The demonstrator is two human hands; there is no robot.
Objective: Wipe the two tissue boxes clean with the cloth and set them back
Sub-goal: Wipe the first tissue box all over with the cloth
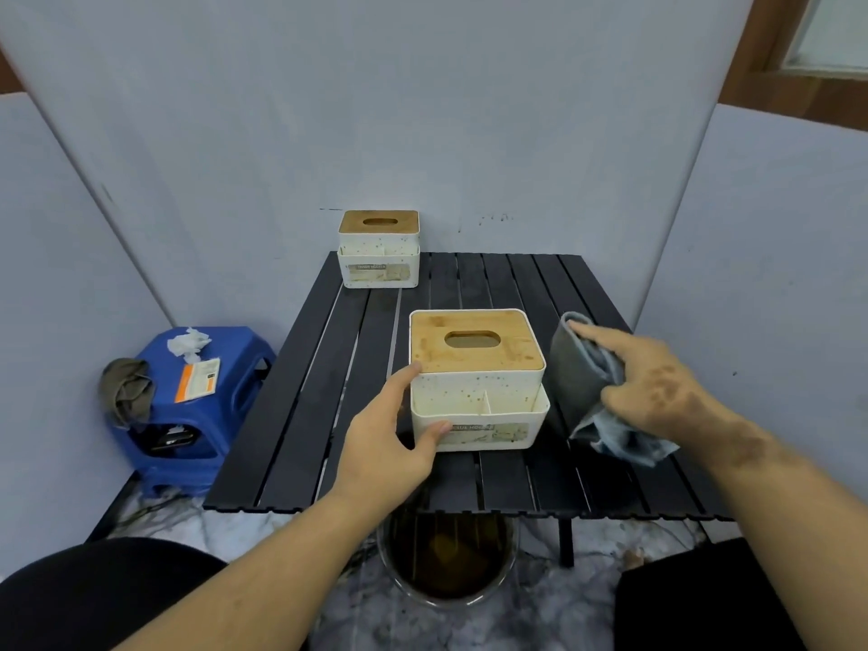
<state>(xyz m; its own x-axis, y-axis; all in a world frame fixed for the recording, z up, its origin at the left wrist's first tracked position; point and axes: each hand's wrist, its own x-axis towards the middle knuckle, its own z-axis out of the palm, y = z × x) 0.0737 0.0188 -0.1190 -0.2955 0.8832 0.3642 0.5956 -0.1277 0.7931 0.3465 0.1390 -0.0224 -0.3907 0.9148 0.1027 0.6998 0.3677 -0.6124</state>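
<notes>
i see a bucket on the floor under the table's near edge. left hand is spread wide against the near box: thumb on its front lower tray, fingertip at the lid's left corner. the box sits mid-table, wooden lid on, specks on its white walls. right hand holds the grey cloth bunched in its fingers, just right of the box; i can't tell whether cloth touches box. far box stands at the table's far left corner, well apart. left of the table, a blue stool carries a crumpled tissue, a card and a rag.
</notes>
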